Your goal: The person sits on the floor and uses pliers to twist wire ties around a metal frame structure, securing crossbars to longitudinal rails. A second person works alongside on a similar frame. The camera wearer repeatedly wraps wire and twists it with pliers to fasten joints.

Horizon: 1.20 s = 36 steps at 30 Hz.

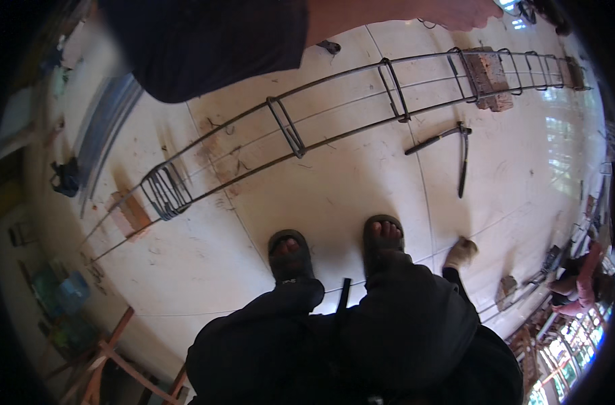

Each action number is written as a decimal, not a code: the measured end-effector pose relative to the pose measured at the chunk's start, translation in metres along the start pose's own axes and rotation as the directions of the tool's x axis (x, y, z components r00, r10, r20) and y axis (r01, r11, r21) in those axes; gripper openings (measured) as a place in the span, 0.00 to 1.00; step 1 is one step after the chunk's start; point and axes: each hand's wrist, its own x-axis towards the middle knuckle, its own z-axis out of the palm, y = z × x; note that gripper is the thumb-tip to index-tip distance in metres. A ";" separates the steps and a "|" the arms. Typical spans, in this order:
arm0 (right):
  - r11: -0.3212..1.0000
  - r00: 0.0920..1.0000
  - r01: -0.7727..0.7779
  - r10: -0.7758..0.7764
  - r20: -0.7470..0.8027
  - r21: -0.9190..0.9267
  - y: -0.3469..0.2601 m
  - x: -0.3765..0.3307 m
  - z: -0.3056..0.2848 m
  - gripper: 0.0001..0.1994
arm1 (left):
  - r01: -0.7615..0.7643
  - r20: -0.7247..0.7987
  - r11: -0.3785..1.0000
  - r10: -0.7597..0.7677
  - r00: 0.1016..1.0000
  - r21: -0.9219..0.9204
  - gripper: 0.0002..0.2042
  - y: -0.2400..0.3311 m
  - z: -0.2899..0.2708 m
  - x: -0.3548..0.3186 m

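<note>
Your right hand (461,253), pale and seemingly gloved, is blurred low over the tiles, so I cannot tell whether its fingers are open or closed; nothing shows in them. Your left hand is out of view. Ahead of those right fingers, well apart, lies one dark long-handled steel tool (463,158), its two handles spread, probably left there within reach. Beyond it runs one long dark steel-bar frame (351,136). Two reddish brick props sit plainly under it, one ahead and slightly right of your fingers (493,75), one far left (130,214), likely to keep the bars off the floor. Two rectangular stirrups stand spaced mid-frame; far left of your fingers, several sit bunched (164,194), too close to count, perhaps parked for spacing. One co-worker's hand (468,17) shows beyond the frame.
</note>
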 end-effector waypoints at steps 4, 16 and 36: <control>0.766 0.918 0.018 -0.267 0.293 0.643 -0.113 0.033 -0.110 0.13 | -0.056 0.051 0.998 0.055 0.997 0.014 0.22 -0.016 0.000 -0.001; 0.400 0.675 0.544 -0.731 -0.102 0.737 -0.317 0.225 -0.309 0.42 | -0.394 0.395 0.870 0.263 0.880 0.296 0.21 0.055 -0.162 -0.027; 0.675 0.804 0.495 -0.594 0.006 0.547 -0.406 0.182 -0.275 0.59 | -0.306 -0.175 0.678 0.256 0.951 -0.668 0.25 0.231 -0.196 0.139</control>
